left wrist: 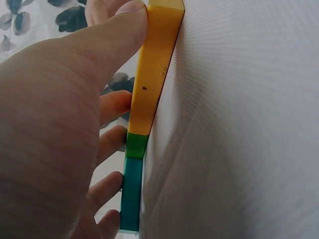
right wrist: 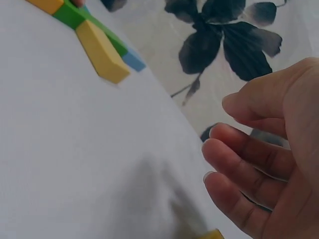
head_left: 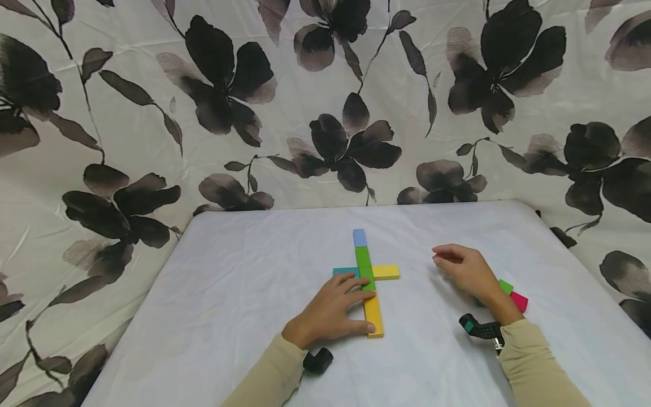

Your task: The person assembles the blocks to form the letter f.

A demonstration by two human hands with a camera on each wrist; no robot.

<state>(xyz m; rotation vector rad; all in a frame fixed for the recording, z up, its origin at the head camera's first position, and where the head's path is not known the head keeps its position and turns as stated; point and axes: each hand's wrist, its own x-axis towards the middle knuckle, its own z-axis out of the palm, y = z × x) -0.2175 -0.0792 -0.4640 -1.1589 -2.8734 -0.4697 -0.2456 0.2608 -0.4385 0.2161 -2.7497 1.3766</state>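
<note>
Several coloured blocks lie joined in a cross on the white table. From the far end run a light blue block (head_left: 359,238), green blocks (head_left: 363,256) and an orange-yellow block (head_left: 373,316). A teal block (head_left: 346,272) sticks out left and a yellow block (head_left: 386,272) right. My left hand (head_left: 333,311) rests over the cross with spread fingers; its thumb touches the near end of the orange-yellow block, and its fingertips lie along the green and teal ones. My right hand (head_left: 468,274) hovers right of the cross, fingers loosely bent, holding nothing.
Beside my right wrist lie a loose green block (head_left: 506,286) and a red block (head_left: 519,302), partly covered by the arm. A yellow block corner (right wrist: 214,234) shows at the bottom of the right wrist view. Behind the table hangs a flowered cloth (head_left: 315,85).
</note>
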